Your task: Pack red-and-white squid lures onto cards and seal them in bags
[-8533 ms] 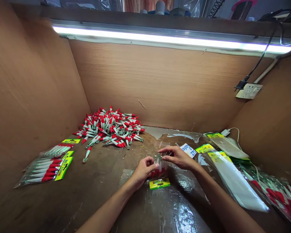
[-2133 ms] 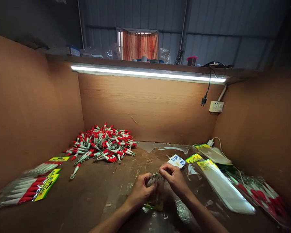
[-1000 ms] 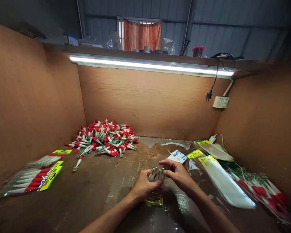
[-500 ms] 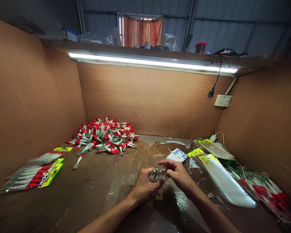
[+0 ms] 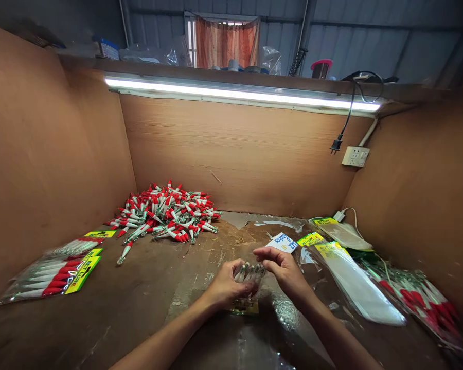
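My left hand [image 5: 229, 280] is closed around a bunch of fishing lures [image 5: 246, 273] in a clear plastic bag, their hooked ends upward. Under that hand, the bag's yellow label [image 5: 245, 307] shows near the tabletop. My right hand [image 5: 280, 264] is at the bag's upper right edge, index finger and thumb bent around the clear film beside the hooks. Its exact grip is partly hidden. A loose heap of red and white lures [image 5: 165, 213] lies at the back left, with a single lure [image 5: 125, 253] in front of it.
Filled lure bags [image 5: 50, 280] lie on the left. To the right are flat unfilled bags [image 5: 364, 288], a handwritten card [image 5: 282, 242] and more packed lures [image 5: 428, 303]. Wooden panels [image 5: 231, 159] enclose the table. A black plug [image 5: 336, 145] hangs near a wall socket [image 5: 355, 156].
My left hand and the bagged lures have shifted slightly left and up, showing more of the yellow label. My right hand has risen a little, staying beside the hooks.
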Action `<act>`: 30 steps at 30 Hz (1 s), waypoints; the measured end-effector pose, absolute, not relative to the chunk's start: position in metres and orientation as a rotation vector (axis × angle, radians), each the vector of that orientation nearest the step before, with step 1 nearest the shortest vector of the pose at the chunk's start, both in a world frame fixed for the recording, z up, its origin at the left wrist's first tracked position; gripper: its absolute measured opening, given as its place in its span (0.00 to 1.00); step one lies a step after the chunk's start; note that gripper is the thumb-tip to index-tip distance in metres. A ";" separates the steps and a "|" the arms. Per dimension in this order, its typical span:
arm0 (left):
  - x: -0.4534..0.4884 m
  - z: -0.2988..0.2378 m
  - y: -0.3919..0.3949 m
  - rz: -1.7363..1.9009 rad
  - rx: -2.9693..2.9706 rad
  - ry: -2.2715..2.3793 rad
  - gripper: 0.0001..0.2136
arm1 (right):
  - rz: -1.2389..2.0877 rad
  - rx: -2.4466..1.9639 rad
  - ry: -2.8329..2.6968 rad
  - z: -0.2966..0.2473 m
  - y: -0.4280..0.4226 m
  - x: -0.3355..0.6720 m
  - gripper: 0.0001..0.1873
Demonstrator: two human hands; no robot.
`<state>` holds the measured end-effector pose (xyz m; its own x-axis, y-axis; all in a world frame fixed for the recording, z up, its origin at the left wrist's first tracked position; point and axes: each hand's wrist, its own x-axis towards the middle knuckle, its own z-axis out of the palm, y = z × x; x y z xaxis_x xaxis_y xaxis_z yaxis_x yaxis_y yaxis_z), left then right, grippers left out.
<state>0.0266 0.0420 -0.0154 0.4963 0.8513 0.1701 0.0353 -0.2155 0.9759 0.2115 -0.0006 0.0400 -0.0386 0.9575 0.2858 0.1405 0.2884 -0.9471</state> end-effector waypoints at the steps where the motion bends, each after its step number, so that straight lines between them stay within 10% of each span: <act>1: 0.026 -0.017 0.044 0.896 1.610 0.772 0.15 | 0.914 -1.090 -1.470 0.040 -0.001 0.210 0.15; 15: 0.023 -0.007 0.043 0.799 1.439 0.535 0.27 | 0.989 -1.058 -1.288 0.043 0.004 0.222 0.18; 30: 0.030 0.003 0.023 0.789 1.610 0.683 0.17 | 1.102 -1.077 -1.257 0.039 0.005 0.224 0.19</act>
<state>0.0305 0.0233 0.0033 0.6035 0.7870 0.1280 0.0138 -0.1707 0.9852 0.2240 0.0052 0.0392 0.0067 0.9877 0.1559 -0.0258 0.1561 -0.9874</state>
